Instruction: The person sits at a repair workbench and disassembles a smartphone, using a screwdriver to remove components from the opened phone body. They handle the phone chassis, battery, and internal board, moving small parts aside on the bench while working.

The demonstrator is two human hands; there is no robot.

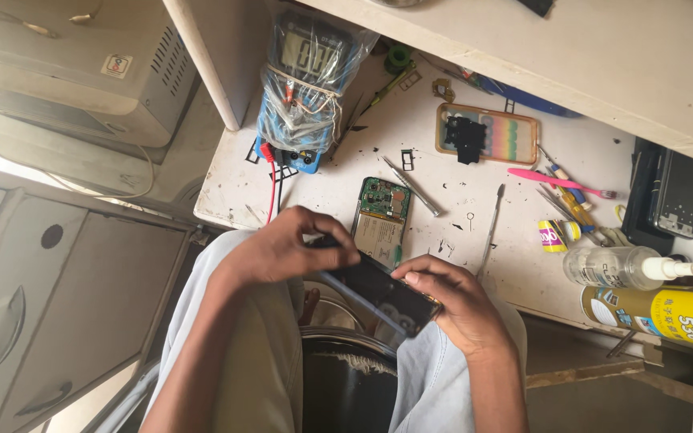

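Both of my hands hold a dark phone screen panel (378, 293) over my lap, at the front edge of the white workbench (475, 265). My left hand (282, 244) grips its left end from above. My right hand (451, 297) cups the right end, thumb on the glass. A thin grey tool (354, 297) lies slanted across the panel; which hand holds it I cannot tell. Just beyond my hands an opened phone body (382, 218) lies on the bench, its green circuit board and battery showing.
A multimeter in a plastic bag (306, 80) stands at the back left with red and black leads. Also on the bench: a rainbow phone case (487, 132), pink toothbrush (559, 183), screwdrivers, clear spray bottle (623, 266), yellow can (659, 314), dark phone (679, 192).
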